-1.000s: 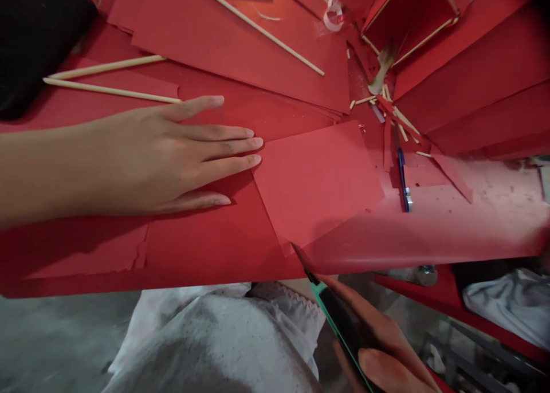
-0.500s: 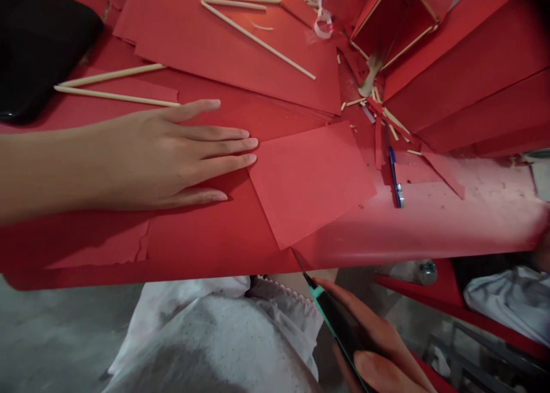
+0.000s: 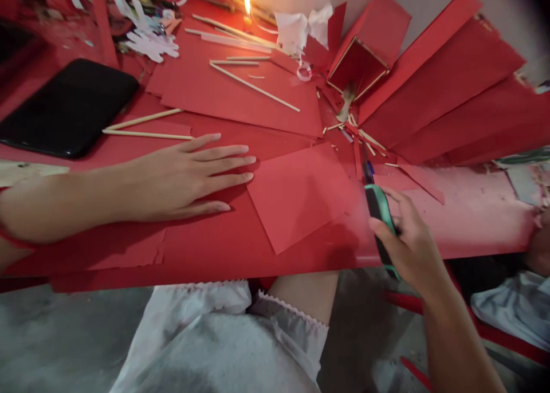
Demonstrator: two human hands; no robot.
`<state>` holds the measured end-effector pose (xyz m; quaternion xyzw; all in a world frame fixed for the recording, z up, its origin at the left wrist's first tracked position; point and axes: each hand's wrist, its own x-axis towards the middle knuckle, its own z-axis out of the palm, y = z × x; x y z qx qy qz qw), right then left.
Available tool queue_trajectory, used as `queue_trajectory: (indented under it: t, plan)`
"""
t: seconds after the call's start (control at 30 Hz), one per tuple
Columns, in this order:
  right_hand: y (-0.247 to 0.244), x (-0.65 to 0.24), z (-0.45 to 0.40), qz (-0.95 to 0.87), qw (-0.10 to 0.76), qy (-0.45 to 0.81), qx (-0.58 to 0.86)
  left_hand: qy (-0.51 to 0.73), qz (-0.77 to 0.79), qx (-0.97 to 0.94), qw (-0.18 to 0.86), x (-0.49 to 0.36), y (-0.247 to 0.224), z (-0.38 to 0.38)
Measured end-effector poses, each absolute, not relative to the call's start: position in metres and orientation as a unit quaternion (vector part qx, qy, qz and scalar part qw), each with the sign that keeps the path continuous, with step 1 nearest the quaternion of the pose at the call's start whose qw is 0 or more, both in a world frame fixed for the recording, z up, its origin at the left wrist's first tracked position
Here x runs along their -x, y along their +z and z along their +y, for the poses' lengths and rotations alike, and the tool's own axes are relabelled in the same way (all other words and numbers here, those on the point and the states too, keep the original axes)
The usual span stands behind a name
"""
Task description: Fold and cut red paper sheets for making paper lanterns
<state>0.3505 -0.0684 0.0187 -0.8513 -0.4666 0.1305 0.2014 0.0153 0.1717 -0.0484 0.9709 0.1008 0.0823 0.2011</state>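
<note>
My left hand (image 3: 184,175) lies flat, fingers spread, on the red-covered table (image 3: 206,250). Its fingertips are beside the left edge of a square of red paper (image 3: 301,192). To the right of that square, my right hand (image 3: 408,238) is closed around a green and black cutter (image 3: 382,227). The cutter points away from me, its tip near a blue pen-like object (image 3: 368,169) that it partly overlaps. Beyond my left hand, two thin sticks (image 3: 150,134) meet in a V on red paper.
A lit candle (image 3: 247,3) burns at the back. At the left lies a black phone (image 3: 73,106). Stacked red sheets (image 3: 240,95), stick scraps and a red paper box (image 3: 373,32) stand beyond the square. Another person's clothed leg (image 3: 515,301) shows at the right.
My right hand has moved up and right with the cutter, from below the table edge to over the table. The view has shifted, bringing the candle flame in. My left hand stays flat.
</note>
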Motion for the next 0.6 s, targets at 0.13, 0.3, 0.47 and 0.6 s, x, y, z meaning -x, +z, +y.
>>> queue_trajectory:
  t: [0.13,0.3,0.47,0.6]
  plan:
    - [-0.003,-0.368,-0.017,-0.505,0.006,-0.062,0.861,0.111,0.102,-0.978,0.142,-0.015,-0.052,0.171]
    - [-0.01,-0.336,0.027,-0.608,0.143,-0.038,0.78,0.137,0.142,-0.968,0.156,-0.019,-0.044,0.165]
    - [-0.014,-0.337,0.066,-0.521,0.142,0.084,0.837,0.129,0.137,-0.977,0.103,-0.019,-0.042,0.162]
    - [-0.013,-0.354,0.075,-0.49,0.137,0.121,0.852,0.123,0.126,-0.984,0.034,-0.017,-0.045,0.159]
